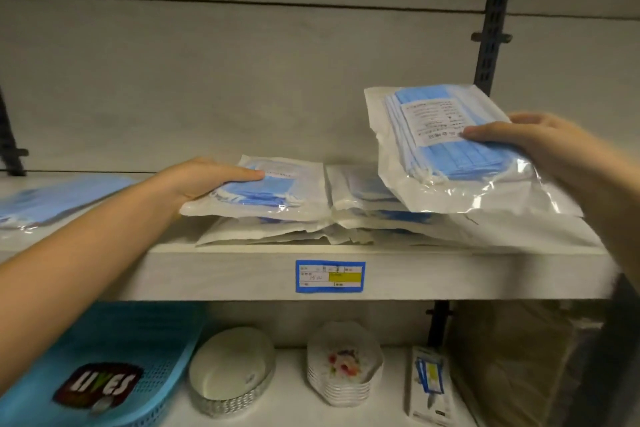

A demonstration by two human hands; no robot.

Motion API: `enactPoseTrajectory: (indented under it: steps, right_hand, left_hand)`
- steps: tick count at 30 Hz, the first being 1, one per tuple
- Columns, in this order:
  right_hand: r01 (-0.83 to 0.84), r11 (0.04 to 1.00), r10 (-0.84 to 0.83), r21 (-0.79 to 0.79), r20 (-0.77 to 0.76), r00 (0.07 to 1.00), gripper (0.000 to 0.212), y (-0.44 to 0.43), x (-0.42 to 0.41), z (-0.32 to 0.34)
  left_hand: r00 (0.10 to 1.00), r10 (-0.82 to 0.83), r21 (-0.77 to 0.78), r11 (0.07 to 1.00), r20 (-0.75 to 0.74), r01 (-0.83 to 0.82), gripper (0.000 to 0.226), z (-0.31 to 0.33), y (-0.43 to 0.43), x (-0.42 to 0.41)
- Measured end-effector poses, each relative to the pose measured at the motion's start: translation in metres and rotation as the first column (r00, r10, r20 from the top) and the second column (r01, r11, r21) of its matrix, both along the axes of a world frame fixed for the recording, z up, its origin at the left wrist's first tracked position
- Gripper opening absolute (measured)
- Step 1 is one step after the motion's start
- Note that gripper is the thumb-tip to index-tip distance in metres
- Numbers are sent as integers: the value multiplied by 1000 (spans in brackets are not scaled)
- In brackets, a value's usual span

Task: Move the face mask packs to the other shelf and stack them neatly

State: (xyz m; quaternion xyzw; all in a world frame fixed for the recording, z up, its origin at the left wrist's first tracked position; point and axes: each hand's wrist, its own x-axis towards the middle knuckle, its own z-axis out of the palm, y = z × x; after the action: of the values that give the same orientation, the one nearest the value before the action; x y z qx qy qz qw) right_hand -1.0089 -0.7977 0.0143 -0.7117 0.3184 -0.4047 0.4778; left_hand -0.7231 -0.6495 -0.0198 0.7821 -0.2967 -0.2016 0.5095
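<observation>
Clear plastic packs of blue face masks lie in two low stacks on the grey shelf [242, 274]. My left hand [204, 180] grips the top pack of the left stack [273, 192] at its left edge, thumb on top. My right hand [540, 142] holds another mask pack [446, 149] lifted and tilted above the right stack [367, 198], thumb pressed on its white label. One more mask pack [52, 201] lies flat at the far left of the same shelf, apart from the stacks.
A blue price label [330, 276] is stuck on the shelf's front edge. Below stand a blue plastic basket [114, 367], a stack of foil dishes [232, 367], a stack of paper plates [344, 367], a small boxed item [431, 388] and a brown bag [512, 360]. Dark shelf brackets [491, 31] rise at right.
</observation>
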Motion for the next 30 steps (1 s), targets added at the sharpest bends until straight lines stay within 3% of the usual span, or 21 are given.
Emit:
enactPoseTrajectory:
  steps: [4,9,13,15,18,23,26,30]
  right_hand:
    - [17,999,-19,-44,-35,999,33,-11,19,4]
    - [32,994,-44,-109,-109,993,20,-16,44,4]
    - [45,995,-62,-94,-180,982,40,-19,61,2]
    - [52,995,-72,-90,-230,970,53,-21,67,-1]
    - [24,995,-54,-92,-339,939,54,-26,71,-6]
    - [-3,990,-64,-140,-477,876,60,-36,76,-15]
    - [-50,985,-50,-166,-549,834,50,-37,76,-13]
    - [-139,906,-146,-400,-604,784,51,-40,74,-8]
  left_hand:
    - [999,-40,83,996,-11,41,49,-5,-2,1]
    - [995,-96,87,992,29,93,25,-6,-4,3]
    - [985,-63,99,994,159,47,29,-9,-6,2]
    - [965,-7,89,996,261,-17,48,-10,-5,6]
    - [925,27,82,995,380,-63,68,-9,-1,11]
    - [843,-10,110,992,537,-58,63,-5,10,10]
    - [797,-18,108,992,604,-60,59,-4,14,6]
    - [729,-13,106,991,684,-81,48,-1,20,3]
